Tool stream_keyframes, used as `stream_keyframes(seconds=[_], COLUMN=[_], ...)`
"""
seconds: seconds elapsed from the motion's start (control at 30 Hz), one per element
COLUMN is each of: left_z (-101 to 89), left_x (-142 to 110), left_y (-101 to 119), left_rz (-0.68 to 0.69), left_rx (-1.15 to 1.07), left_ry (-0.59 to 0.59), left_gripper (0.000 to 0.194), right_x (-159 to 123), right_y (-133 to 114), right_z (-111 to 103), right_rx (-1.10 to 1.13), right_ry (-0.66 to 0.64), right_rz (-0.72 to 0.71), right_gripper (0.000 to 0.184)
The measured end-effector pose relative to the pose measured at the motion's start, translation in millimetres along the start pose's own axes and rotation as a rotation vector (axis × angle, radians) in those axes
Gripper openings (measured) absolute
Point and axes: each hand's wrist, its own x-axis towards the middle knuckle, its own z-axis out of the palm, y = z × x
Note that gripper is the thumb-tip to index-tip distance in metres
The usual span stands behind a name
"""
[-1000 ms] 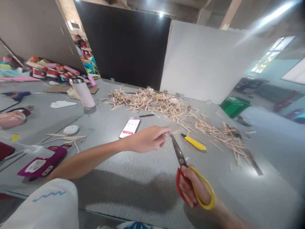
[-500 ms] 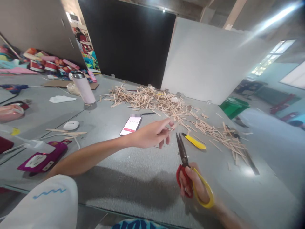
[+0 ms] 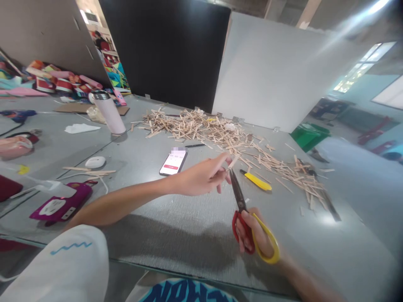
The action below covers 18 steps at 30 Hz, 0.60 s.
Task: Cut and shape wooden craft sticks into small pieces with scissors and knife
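Note:
Between the fingertips of my left hand [image 3: 209, 175] is a short, thin wooden stick [image 3: 233, 162], pointing up and to the right. My right hand [image 3: 256, 235] grips scissors [image 3: 241, 205] with one red and one yellow handle loop. The dark blades point up toward the stick, their tips at its lower end by my left fingers; they look nearly closed. Whether the blades touch the stick I cannot tell. A yellow utility knife [image 3: 257, 181] lies on the table just right of the blades.
Behind my hands spreads a heap of wooden sticks [image 3: 195, 128]. A phone [image 3: 173, 162] lies left of my left hand, with a pen [image 3: 195, 145] behind it. Farther left are a pink bottle [image 3: 108, 112], a white mouse [image 3: 95, 162] and a purple power strip [image 3: 63, 203]. Upright panels [image 3: 252, 71] back the table.
The scissors have moved slightly up and left, bringing their tips to the stick, and their blades have drawn closer together. My left hand still holds the stick.

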Motion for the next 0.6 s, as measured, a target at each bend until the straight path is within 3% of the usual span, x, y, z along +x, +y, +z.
stream_keyframes(seconds=[0.27, 0.6], left_z=[8.1, 15.2], left_x=[2.2, 9.4], left_y=[-13.9, -29.0], left_rz=[0.033, 0.009], left_rx=[0.139, 0.146], left_ry=[0.029, 0.026], left_gripper=[0.014, 0.015], right_x=[1.1, 10.1], right_y=[0.2, 6.6], right_z=[3.7, 6.8], right_rx=[0.117, 0.122], right_ry=[-0.008, 0.002], right_rz=[0.147, 0.133], right_gripper=[0.072, 0.076])
